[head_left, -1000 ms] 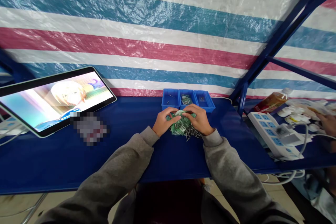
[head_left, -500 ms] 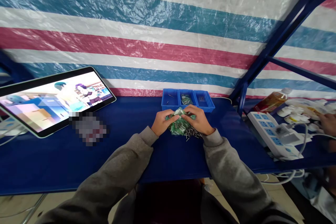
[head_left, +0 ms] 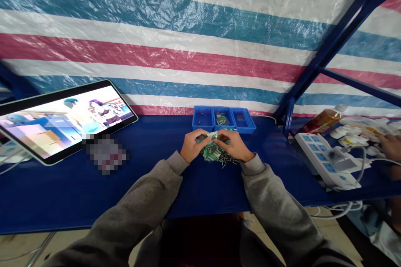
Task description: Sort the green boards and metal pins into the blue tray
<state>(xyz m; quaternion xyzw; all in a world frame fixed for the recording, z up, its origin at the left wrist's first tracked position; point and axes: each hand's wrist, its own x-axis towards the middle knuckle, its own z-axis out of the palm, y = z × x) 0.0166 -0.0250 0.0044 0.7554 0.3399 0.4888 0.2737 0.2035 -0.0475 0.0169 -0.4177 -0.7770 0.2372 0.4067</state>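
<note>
My left hand (head_left: 191, 146) and my right hand (head_left: 236, 146) are close together over the table, thumbs and fingers pinched. Between their fingertips is a small clear, whitish-green plastic bag (head_left: 214, 134); what is inside it cannot be made out. Under the hands lies a heap of green-tinted small bags (head_left: 211, 154), partly covered by my fingers. Loose dark metal pins or screws (head_left: 228, 160) spill out beside the heap, near my right wrist. Just beyond the hands stands a blue three-compartment tray (head_left: 214, 128), with green packets (head_left: 222, 118) in the middle compartment and a few thin pieces in the left one.
A tablet (head_left: 70, 123) playing a cartoon leans at the left of the blue table (head_left: 150, 142), a blurred-out item before it. Rightward are a blue frame post (head_left: 290, 117), a white power strip (head_left: 326, 160) with plugs, a drink bottle (head_left: 324, 120) and another person's hand (head_left: 391, 146).
My fingers have shifted slightly on the small bag, and more of it now shows between the two hands. The heap and the tray stay in place.
</note>
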